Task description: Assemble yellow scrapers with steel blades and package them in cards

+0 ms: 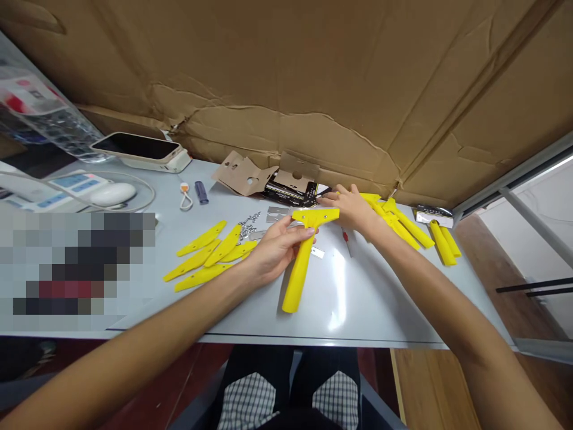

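Note:
A yellow scraper (299,272) with a T-shaped head and two screws is held by my left hand (280,248), whose thumb and fingers close round its neck. Its handle points down toward the table's front edge. My right hand (347,206) reaches beyond the scraper's head, by the black packaging (290,190); its fingertips are partly hidden, and what they hold, if anything, cannot be made out. A red-handled screwdriver (345,235) lies just below that hand. Flat yellow plates (197,261) and small screws (250,226) lie left of my left hand.
More yellow handles (405,226) lie at the right, beside a packaged piece (433,214). Metal blades (276,214) rest mid-table. Opened cardboard (244,173), a phone (136,147), a blue object (201,192) and a white cable (150,190) are toward the back and left.

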A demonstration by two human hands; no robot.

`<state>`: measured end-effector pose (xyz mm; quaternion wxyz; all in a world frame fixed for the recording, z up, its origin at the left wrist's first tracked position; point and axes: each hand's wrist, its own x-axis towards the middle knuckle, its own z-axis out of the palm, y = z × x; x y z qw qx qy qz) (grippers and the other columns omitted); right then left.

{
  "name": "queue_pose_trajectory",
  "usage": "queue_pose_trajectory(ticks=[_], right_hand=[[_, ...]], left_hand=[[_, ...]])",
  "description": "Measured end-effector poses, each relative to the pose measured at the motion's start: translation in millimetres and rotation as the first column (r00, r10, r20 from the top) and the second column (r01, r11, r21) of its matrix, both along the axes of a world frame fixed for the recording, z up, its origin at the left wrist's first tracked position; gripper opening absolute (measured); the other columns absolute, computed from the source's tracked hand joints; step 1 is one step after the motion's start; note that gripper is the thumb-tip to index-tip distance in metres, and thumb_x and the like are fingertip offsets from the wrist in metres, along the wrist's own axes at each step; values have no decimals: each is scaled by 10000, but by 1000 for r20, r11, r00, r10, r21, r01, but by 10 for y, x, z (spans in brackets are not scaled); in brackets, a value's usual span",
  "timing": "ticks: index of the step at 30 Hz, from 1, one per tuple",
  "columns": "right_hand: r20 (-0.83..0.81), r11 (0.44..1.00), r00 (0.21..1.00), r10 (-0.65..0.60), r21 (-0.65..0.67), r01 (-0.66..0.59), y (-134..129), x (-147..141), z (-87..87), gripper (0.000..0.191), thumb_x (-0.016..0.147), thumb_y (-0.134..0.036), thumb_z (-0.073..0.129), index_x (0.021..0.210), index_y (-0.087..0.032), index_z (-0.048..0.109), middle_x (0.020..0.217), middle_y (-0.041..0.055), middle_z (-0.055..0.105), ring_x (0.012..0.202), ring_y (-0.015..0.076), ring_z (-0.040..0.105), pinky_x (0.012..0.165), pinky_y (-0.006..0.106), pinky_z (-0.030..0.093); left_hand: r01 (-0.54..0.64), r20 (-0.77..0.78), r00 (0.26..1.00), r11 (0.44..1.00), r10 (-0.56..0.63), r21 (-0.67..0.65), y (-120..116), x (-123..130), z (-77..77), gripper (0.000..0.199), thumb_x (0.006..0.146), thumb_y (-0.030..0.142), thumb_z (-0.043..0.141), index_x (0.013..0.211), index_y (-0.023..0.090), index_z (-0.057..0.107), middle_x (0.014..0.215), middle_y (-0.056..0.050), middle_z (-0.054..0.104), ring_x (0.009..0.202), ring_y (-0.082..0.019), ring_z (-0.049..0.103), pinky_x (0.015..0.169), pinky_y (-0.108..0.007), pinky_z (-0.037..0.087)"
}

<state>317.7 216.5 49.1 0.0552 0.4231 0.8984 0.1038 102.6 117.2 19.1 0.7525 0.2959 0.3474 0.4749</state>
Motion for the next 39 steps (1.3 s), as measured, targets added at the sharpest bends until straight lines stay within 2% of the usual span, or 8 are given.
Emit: queue_pose_trajectory(ticks=[7,11,13,16,19,22,33,39], right_hand=[[-219,977,974,53,211,-6,9,120,115,332,1124,-224,446,1246,-155,747,1110,151,799,1113,313,597,901,448,366],[-548,968,832,82,243,65,15,214,206,286,1074,-259,509,1144,-172,773,1067,130,801,1030,288,656,896,429,454],[-755,974,653,52,183,135,-4,252,230,249,1031,-291,558,1064,-183,780,1029,111,802,958,263,694,880,413,515],[-967,974,221,-124,-77,212,-76,330,251,224,957,-398,654,960,-205,768,929,61,785,858,219,719,786,364,581],[-913,917,-196,-356,-383,116,-211,450,251,215,837,-426,768,866,-215,735,845,13,723,761,167,683,633,275,564],[-718,816,-420,-555,-567,-109,-404,563,196,243,744,-380,851,859,-222,708,873,-6,707,719,139,668,593,246,570],[-434,532,-309,-846,-696,-481,-1096,210,-210,311,785,-356,917,1027,-236,762,1022,38,799,829,201,757,740,373,689],[-479,562,-297,-826,-656,-504,-1231,-16,-232,282,760,-326,932,965,-202,783,951,40,813,825,213,781,701,374,712]], left_hand=[[22,-7,1000,1000,-22,5,26,0,-6,319,736,211,958,931,126,719,913,-64,729,760,-136,669,710,-260,531],[29,11,1000,1000,-29,11,15,-2,-5,452,742,185,959,1105,150,692,983,-82,732,792,-165,696,705,-282,567],[0,11,1000,1000,0,9,8,-7,3,552,742,154,956,1197,191,645,1017,-87,721,820,-196,718,706,-311,598],[-34,15,999,999,34,0,8,-13,20,625,747,129,949,1253,235,596,1036,-83,693,853,-229,741,696,-337,633],[-43,34,999,999,43,15,17,-16,36,728,735,117,950,1333,275,565,1078,-73,680,859,-240,753,686,-363,668],[-137,60,989,990,135,27,42,-30,59,926,671,28,941,1417,362,505,1162,-52,673,920,-279,780,703,-435,705],[-542,193,823,840,534,-10,329,-356,347,503,808,-116,688,1079,253,480,1072,-30,754,971,-176,775,1027,-533,657],[-563,195,806,826,559,-40,351,-398,396,427,860,-108,648,1043,233,468,1031,-27,764,929,-151,763,1080,-549,626]])
